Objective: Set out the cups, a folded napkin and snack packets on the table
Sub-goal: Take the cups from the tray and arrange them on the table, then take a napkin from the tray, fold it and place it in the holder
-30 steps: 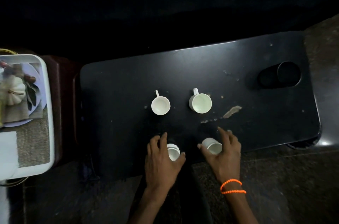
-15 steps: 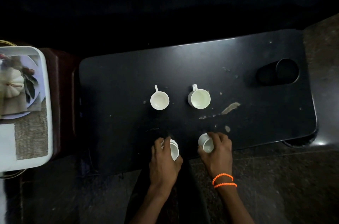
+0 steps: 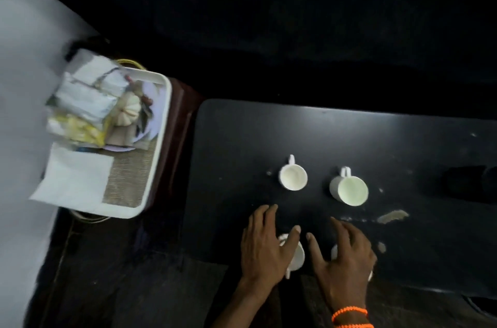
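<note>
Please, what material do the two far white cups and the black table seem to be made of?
The two far cups look like glazed ceramic: white, smooth, thick rims, moulded handles. The table looks like painted or laminated board: matte black, with pale chipped patches.

1 head view, looking steeply down, close above dark table (image 3: 349, 139); tray (image 3: 158, 139) at left.

Dim room, dark, perhaps stone, floor (image 3: 150, 298).
</note>
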`<state>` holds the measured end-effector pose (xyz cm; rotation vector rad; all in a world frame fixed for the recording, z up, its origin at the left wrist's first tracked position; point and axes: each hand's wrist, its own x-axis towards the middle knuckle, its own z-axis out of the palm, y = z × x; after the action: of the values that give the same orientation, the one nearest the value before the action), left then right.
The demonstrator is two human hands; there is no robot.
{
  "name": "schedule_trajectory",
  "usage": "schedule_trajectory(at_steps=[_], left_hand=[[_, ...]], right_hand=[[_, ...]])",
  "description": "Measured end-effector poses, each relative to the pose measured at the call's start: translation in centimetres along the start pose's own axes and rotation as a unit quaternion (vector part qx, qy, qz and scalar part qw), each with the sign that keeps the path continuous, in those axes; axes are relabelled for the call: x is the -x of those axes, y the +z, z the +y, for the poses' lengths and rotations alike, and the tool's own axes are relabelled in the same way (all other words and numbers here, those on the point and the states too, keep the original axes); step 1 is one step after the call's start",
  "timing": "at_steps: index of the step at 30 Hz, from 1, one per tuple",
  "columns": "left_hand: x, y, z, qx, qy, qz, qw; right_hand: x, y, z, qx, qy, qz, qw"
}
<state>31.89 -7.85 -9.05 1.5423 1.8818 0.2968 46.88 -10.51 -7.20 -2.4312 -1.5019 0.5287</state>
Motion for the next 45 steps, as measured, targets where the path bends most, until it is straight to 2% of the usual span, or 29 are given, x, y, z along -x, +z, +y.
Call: schedule_trajectory(at_steps=[4, 8, 11, 14, 17, 19, 21, 22, 23, 26, 30, 34, 37, 41, 45], left_hand=[[-2.7, -3.7, -0.9, 0.038, -0.035, 0.054, 0.997], [-5.3, -8.5, -3.7, 0.077, -0.071, 0.128, 0.986], [-7.0, -12.8, -7.0, 0.110, -0.102, 0.209, 0.966], [-8.5, -17.1, -11.5, 0.123, -0.154, 0.304, 0.932], [-9.2, -21.4, -16.6, 0.131, -0.233, 0.410, 0.872], [-9.4, -24.0, -19.3, 0.190, -0.317, 0.466, 0.804], [-9.6, -26.3, -22.0, 0.254, -0.406, 0.491, 0.728], [-9.7, -27.1, -23.4, 0.272, -0.427, 0.495, 0.706], [-9.8, -27.7, -24.6, 0.287, -0.435, 0.488, 0.701], [-10.5, -28.6, -27.1, 0.330, -0.408, 0.438, 0.730], [-11.2, -29.2, -27.9, 0.326, -0.403, 0.444, 0.731], [-11.5, -28.9, -27.9, 0.295, -0.386, 0.452, 0.748], [-11.2, -28.7, -26.8, 0.296, -0.339, 0.468, 0.761], [-10.2, -29.2, -25.5, 0.349, -0.235, 0.458, 0.783], [-9.6, -30.6, -24.9, 0.408, -0.138, 0.399, 0.809]], right_hand=[[-1.7, 1.0, -6.0, -0.047, -0.120, -0.036, 0.991], [-3.5, 3.3, -12.9, -0.097, -0.220, -0.083, 0.967], [-4.2, 5.9, -18.9, -0.136, -0.273, -0.105, 0.947], [-3.9, 9.5, -25.3, -0.153, -0.323, -0.138, 0.924], [-3.0, 13.1, -31.3, -0.150, -0.374, -0.195, 0.894], [-2.3, 14.8, -34.7, -0.140, -0.402, -0.229, 0.875], [-1.6, 16.3, -37.7, -0.123, -0.432, -0.232, 0.863], [-1.4, 17.0, -39.1, -0.110, -0.445, -0.225, 0.860], [-1.3, 17.6, -40.3, -0.098, -0.450, -0.225, 0.859], [-1.5, 19.6, -43.8, -0.057, -0.442, -0.256, 0.858], [-1.4, 21.0, -46.4, 0.016, -0.442, -0.269, 0.856], [-0.7, 21.7, -47.0, 0.026, -0.419, -0.267, 0.867], [-0.7, 22.0, -46.4, -0.011, -0.398, -0.288, 0.871], [-1.8, 21.6, -45.5, -0.146, -0.352, -0.313, 0.870], [-4.2, 21.0, -44.7, -0.218, -0.334, -0.429, 0.811]])
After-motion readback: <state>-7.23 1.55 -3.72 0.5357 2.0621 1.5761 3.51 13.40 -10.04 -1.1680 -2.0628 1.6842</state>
